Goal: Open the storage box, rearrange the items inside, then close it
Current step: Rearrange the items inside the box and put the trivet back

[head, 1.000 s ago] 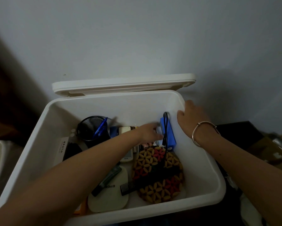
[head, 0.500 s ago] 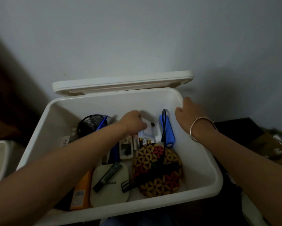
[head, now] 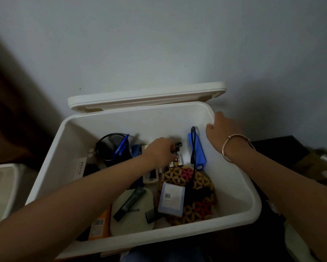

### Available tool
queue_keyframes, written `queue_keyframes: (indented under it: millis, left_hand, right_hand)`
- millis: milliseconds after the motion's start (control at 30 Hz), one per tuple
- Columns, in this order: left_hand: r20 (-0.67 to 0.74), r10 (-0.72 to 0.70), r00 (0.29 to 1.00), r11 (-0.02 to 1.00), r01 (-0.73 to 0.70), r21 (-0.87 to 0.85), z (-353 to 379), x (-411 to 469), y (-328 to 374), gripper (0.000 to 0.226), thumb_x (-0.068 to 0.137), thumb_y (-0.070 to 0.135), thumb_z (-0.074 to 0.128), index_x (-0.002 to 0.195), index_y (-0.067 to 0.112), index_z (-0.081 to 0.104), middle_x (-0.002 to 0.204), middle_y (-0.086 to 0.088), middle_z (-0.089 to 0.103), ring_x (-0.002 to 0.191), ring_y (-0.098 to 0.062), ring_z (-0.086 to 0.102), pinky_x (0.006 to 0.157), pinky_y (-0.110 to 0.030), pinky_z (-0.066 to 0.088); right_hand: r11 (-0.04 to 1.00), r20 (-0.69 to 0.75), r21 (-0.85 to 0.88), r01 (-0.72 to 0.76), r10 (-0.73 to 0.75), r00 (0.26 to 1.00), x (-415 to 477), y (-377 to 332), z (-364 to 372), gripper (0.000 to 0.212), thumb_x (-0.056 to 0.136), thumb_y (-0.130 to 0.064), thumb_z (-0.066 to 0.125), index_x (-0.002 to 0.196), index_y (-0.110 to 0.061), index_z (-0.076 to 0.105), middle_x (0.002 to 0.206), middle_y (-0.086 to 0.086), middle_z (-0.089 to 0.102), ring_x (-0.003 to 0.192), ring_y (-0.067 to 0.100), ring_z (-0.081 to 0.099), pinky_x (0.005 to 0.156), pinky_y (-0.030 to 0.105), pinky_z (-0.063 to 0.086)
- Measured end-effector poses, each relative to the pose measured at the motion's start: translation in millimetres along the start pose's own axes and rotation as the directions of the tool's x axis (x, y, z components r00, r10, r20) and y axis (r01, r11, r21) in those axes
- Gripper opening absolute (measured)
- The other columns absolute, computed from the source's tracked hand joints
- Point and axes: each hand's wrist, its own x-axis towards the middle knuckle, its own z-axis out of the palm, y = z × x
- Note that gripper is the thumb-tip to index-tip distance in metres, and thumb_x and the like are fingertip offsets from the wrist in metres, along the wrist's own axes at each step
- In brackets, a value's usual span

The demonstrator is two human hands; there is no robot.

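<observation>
Two bare forearms cross the near rim of the white storage box (head: 158,241), which stands on the floor against a pale wall (head: 158,44).

Nearest inside, from left: an orange bottle (head: 100,222), and a cream oval case (head: 132,220) with a dark green tube (head: 130,203) lying across it. A black comb (head: 152,215) lies at the case's right edge. To their right a pale-blue carton (head: 171,199) lies on a beaded flower-pattern mat (head: 198,207).

Mid-box, a white handheld device (head: 150,176) lies partly under the left forearm. The left hand (head: 159,152) reaches with curled fingers to a pack of batteries (head: 178,159); whether it actually grips them cannot be told. Just right of the batteries a blue power bank (head: 197,154) with a black cable (head: 192,148) leans on the right wall. At far left stands a black mesh pen cup (head: 109,146) holding a blue pen (head: 122,146).

The right hand (head: 223,133), with a bracelet (head: 234,146) at the wrist, holds the rim near the far right corner, thumb inside. Beyond, the lid (head: 147,99) stands raised at the far edge.

Progress, as judged: opening is done, rearranging appears under way, and closing remains.
</observation>
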Motion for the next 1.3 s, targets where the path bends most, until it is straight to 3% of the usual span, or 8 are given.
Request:
queue_keyframes:
  millis: [100,200,500,833,1100,1300]
  left_hand:
    - [-0.074,0.015,0.997,0.998,-0.011,0.055,10,24,-2,0.036,0.089,0.007,0.059,0.125,0.01,0.057,0.123,-0.011,0.057,0.114,-0.028,0.054,0.088,-0.029,0.043]
    - [-0.053,-0.038,0.998,0.99,0.045,0.132,22,39,-5,0.045,0.089,-0.001,0.054,0.131,0.014,0.054,0.129,-0.011,0.057,0.118,-0.027,0.054,0.097,-0.037,0.048]
    - [-0.089,-0.088,0.992,0.94,0.112,0.322,35,51,8,0.021,0.089,0.002,0.056,0.107,0.004,0.066,0.111,-0.012,0.064,0.104,-0.025,0.061,0.081,-0.031,0.049]
    - [-0.166,-0.121,0.979,0.946,0.165,0.28,44,47,6,0.022,0.089,0.0,0.056,0.109,0.004,0.065,0.111,-0.012,0.066,0.102,-0.025,0.064,0.08,-0.031,0.051]
    - [-0.064,0.046,0.997,0.929,-0.019,0.37,32,52,-3,0.035,0.091,0.005,0.055,0.125,0.014,0.056,0.117,-0.009,0.062,0.105,-0.025,0.061,0.084,-0.034,0.052]
    - [-0.18,-0.002,0.984,0.964,0.05,0.262,31,48,-8,0.029,0.094,0.013,0.049,0.119,0.02,0.061,0.111,-0.005,0.065,0.098,-0.023,0.064,0.076,-0.033,0.051]
  right_hand:
    - [0.999,-0.014,-0.036,0.006,-0.007,1.0,0,1,0,0.027,0.096,-0.025,0.042,0.112,-0.004,0.046,0.085,0.006,0.046,0.073,0.019,0.047,0.063,0.029,0.036]
    - [0.999,-0.017,-0.038,0.015,-0.016,1.0,1,2,1,0.027,0.096,-0.025,0.043,0.111,-0.004,0.046,0.085,0.005,0.046,0.074,0.019,0.047,0.064,0.029,0.037]
    - [0.997,-0.036,-0.078,0.025,-0.028,0.999,2,3,3,0.025,0.096,-0.026,0.042,0.109,-0.006,0.046,0.084,0.005,0.048,0.072,0.018,0.049,0.058,0.027,0.035]
    - [0.998,-0.017,-0.062,0.015,-0.016,1.0,2,1,3,0.027,0.096,-0.027,0.042,0.112,-0.005,0.045,0.087,0.006,0.048,0.076,0.02,0.049,0.064,0.03,0.039]
    - [0.997,-0.001,-0.069,0.019,-0.02,1.0,1,-2,2,0.027,0.096,-0.026,0.042,0.113,-0.005,0.045,0.097,0.012,0.057,0.082,0.023,0.055,0.066,0.03,0.042]
    - [0.998,0.006,-0.057,0.025,-0.025,1.0,2,-6,4,0.026,0.096,-0.025,0.043,0.112,-0.005,0.045,0.088,0.007,0.049,0.077,0.02,0.05,0.065,0.029,0.041]
